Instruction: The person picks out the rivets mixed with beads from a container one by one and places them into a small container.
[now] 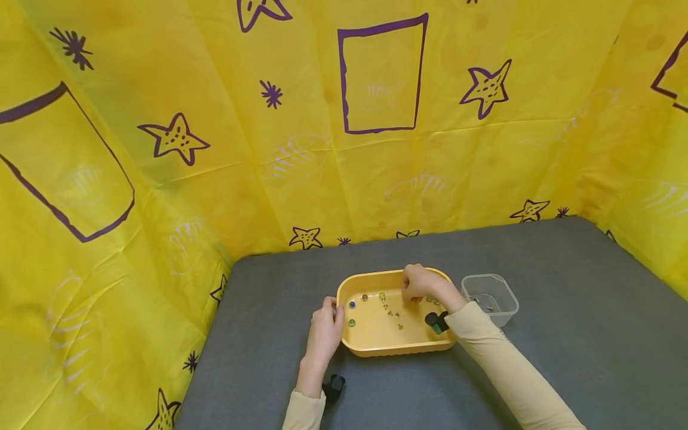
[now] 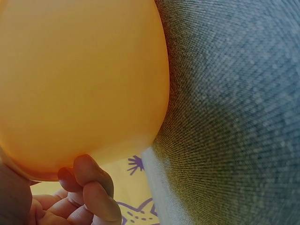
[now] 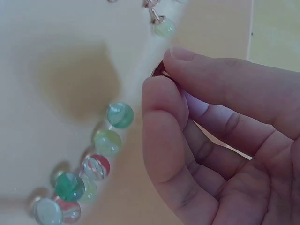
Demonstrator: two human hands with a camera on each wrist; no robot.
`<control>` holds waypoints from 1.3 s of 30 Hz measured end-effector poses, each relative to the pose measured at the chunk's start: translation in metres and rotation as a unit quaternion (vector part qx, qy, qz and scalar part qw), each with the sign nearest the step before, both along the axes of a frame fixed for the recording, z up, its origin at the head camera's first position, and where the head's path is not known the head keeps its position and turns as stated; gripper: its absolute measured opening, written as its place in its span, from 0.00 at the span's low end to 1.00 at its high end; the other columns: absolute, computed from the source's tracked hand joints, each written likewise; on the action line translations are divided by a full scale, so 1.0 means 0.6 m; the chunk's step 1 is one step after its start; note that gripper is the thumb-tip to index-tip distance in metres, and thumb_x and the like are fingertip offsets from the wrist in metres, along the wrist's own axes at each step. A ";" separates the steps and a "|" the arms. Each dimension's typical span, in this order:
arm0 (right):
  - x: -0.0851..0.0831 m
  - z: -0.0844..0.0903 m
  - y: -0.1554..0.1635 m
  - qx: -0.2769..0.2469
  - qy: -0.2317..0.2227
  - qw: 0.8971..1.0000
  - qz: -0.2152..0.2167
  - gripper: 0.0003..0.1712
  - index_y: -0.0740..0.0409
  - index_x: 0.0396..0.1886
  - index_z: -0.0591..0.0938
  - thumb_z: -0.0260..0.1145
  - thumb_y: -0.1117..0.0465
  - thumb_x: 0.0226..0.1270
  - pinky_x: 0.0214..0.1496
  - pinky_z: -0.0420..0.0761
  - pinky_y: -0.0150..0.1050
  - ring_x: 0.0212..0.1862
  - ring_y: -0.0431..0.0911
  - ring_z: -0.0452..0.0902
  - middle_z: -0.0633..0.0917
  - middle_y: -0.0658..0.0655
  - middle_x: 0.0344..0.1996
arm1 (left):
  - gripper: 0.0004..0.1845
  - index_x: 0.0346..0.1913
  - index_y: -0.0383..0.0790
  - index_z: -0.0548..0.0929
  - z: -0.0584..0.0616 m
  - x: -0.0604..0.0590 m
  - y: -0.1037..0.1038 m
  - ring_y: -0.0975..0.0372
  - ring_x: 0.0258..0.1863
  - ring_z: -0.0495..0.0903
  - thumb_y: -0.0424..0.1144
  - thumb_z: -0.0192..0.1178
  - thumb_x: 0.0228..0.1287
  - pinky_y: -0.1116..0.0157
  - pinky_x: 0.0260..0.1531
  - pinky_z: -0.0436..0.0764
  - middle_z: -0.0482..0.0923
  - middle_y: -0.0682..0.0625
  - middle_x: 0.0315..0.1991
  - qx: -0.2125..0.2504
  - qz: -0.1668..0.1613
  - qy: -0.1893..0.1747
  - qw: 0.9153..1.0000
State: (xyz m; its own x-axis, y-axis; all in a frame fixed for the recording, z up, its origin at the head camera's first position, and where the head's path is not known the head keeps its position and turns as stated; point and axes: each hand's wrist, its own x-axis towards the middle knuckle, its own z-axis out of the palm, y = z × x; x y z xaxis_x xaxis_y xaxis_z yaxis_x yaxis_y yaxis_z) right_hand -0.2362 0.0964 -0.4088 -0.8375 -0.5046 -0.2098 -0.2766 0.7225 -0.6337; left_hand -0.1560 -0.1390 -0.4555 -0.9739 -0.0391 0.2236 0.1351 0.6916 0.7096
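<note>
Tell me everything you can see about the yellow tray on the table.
The yellow tray is a shallow rectangular bin with rounded corners, smooth and plastic-looking. It sits upright on the gray table, beside a clear container. The left hand holds its left rim, fingers curled under the edge. Inside lie scattered glass marbles and a few small brass-looking bits. The right hand reaches into the far side, pinching a small reddish piece.

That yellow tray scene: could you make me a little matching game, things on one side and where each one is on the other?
Things:
1. left hand
2. right hand
3. clear tub
4. marbles

Places:
A. lying inside the yellow tray
B. on the grey mat, right of the tray
C. holding the tray's left rim
D. pinching a small reddish piece over the tray

Pairs: 1-C, 2-D, 3-B, 4-A
</note>
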 end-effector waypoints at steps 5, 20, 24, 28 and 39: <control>-0.001 0.003 0.011 0.006 0.000 1.000 -0.005 0.16 0.60 0.08 0.71 0.59 0.75 0.49 0.17 0.59 0.32 0.12 0.40 0.59 0.69 0.50 0.06 | 0.10 0.43 0.28 0.74 0.000 0.000 0.000 0.65 0.16 0.66 0.34 0.53 0.66 0.70 0.16 0.68 0.69 0.51 0.19 0.002 -0.001 -0.003 1.000; 0.004 0.015 0.041 -0.006 -0.013 1.000 -0.019 0.21 0.54 0.07 0.64 0.60 0.73 0.52 0.17 0.59 0.31 0.12 0.40 0.58 0.69 0.54 0.08 | 0.08 0.41 0.29 0.74 -0.002 0.001 -0.001 0.66 0.15 0.65 0.33 0.53 0.66 0.70 0.15 0.67 0.68 0.52 0.18 -0.001 -0.006 0.023 1.000; 0.007 0.024 0.048 -0.011 -0.014 1.000 -0.012 0.22 0.53 0.07 0.64 0.60 0.73 0.52 0.17 0.60 0.30 0.12 0.39 0.60 0.66 0.48 0.07 | 0.08 0.41 0.29 0.74 -0.003 0.001 -0.002 0.66 0.15 0.65 0.33 0.54 0.65 0.70 0.15 0.67 0.68 0.52 0.18 -0.002 -0.007 0.030 1.000; 0.007 0.026 0.054 -0.006 -0.010 1.000 -0.029 0.16 0.58 0.09 0.71 0.62 0.73 0.51 0.19 0.64 0.31 0.14 0.43 0.67 0.71 0.52 0.09 | 0.08 0.41 0.29 0.74 -0.003 0.001 -0.002 0.65 0.15 0.66 0.33 0.54 0.65 0.70 0.16 0.67 0.68 0.52 0.18 0.000 -0.007 0.032 0.999; 0.009 0.029 0.068 0.005 -0.001 0.999 -0.046 0.15 0.60 0.11 0.72 0.67 0.71 0.51 0.20 0.67 0.31 0.17 0.46 0.72 0.74 0.54 0.11 | 0.08 0.41 0.29 0.74 -0.002 0.001 -0.002 0.65 0.16 0.66 0.33 0.54 0.65 0.69 0.16 0.67 0.68 0.52 0.19 -0.001 -0.005 0.023 1.000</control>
